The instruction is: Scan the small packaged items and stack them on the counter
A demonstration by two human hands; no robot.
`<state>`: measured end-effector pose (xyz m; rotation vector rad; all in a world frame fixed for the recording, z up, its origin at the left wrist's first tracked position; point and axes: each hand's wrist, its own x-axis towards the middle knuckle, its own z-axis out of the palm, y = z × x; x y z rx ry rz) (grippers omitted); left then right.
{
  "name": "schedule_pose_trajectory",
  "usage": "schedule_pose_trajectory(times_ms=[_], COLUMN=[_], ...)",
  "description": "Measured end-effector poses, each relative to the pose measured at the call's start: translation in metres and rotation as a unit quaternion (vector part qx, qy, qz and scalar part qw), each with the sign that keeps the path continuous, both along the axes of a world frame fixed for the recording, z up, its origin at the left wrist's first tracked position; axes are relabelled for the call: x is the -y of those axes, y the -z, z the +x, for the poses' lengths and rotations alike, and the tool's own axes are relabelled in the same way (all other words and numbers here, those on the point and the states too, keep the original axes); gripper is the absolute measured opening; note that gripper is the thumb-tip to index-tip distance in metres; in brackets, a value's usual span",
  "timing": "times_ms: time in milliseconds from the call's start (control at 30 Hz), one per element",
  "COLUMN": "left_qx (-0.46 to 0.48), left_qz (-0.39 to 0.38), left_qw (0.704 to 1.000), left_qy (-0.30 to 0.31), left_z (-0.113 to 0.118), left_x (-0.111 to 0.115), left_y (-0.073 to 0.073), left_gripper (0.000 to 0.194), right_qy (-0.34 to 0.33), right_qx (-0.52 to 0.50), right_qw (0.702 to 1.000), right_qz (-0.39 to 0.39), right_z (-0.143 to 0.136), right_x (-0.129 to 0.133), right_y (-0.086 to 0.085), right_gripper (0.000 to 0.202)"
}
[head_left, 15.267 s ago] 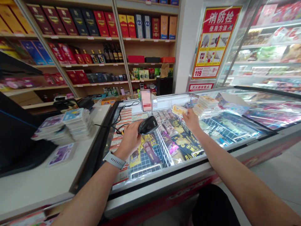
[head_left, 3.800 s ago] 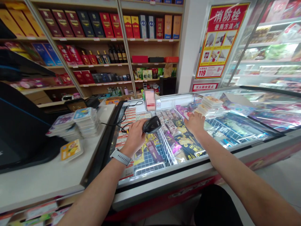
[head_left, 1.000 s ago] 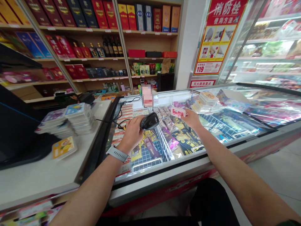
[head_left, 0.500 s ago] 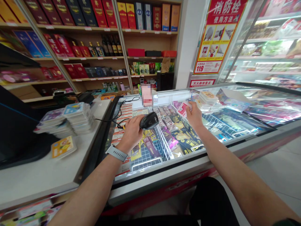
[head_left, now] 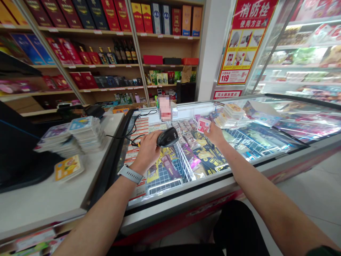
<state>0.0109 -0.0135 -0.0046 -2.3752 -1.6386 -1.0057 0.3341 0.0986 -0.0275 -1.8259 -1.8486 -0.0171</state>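
Note:
My left hand (head_left: 148,151) is wrapped round a black barcode scanner (head_left: 167,137), held over the glass-topped freezer (head_left: 149,218) with its head pointing right. A black cable (head_left: 135,124) runs near it across the glass. To the right, my right hand (head_left: 214,134) pinches a small white-and-red printed packet (head_left: 203,125), its printed side facing up and toward the scanner. Scanner and packet are apart. Just beyond my right hand lies a stack of similar flat packs (head_left: 231,114) on the freezer top. Under the glass, wire baskets (head_left: 188,165) hold wrapped ice creams.
On the white counter (head_left: 48,202) at left stand stacks of flat packs (head_left: 89,133), with an orange pack (head_left: 68,168) lying in front. A dark monitor (head_left: 18,149) stands at the left edge. Shelves of boxed bottles (head_left: 119,14) line the back wall.
My right hand has moved a little left, bringing the packet nearer the scanner and turning its printed face more into view. My left hand and the scanner stay nearly in place.

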Motion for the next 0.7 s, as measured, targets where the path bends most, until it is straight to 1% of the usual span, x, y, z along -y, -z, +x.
schedule_pose_trajectory(times_ms=[100, 200, 267, 400, 533, 600, 700], left_qx=[0.0, 0.001, 0.0, 0.002, 0.004, 0.003, 0.006], left_qz=[0.002, -0.001, -0.002, 0.0, 0.005, 0.006, 0.004], left_qw=[1.0, 1.0, 1.0, 1.0, 1.0, 1.0, 1.0], left_qy=[-0.001, -0.002, 0.001, 0.004, 0.003, 0.002, -0.002], left_z=[-0.0009, -0.0013, -0.0014, -0.0021, -0.0023, -0.0018, -0.0009], left_x=[-0.0005, -0.0007, -0.001, -0.0022, -0.0015, -0.0004, 0.0009], left_y=[0.0011, 0.001, 0.0008, 0.0021, 0.0027, 0.0021, 0.001], left_gripper=[0.057, 0.057, 0.057, 0.057, 0.058, 0.058, 0.058], right_qy=[-0.006, -0.002, 0.003, -0.013, -0.026, -0.037, -0.04], right_qx=[0.042, 0.054, 0.04, -0.009, -0.023, -0.029, -0.034], right_qw=[0.999, 0.998, 0.999, 0.999, 0.998, 0.997, 0.998], right_qz=[-0.029, -0.023, -0.003, 0.032, 0.052, 0.058, 0.047], right_z=[0.0004, 0.0007, 0.001, 0.0028, 0.004, 0.0035, 0.0019], right_x=[-0.0001, 0.001, 0.0011, -0.0015, -0.0053, -0.0067, -0.0068], right_y=[0.0015, 0.0008, 0.0004, 0.0026, 0.0059, 0.0061, 0.004], right_gripper=[0.039, 0.039, 0.039, 0.038, 0.036, 0.033, 0.03])
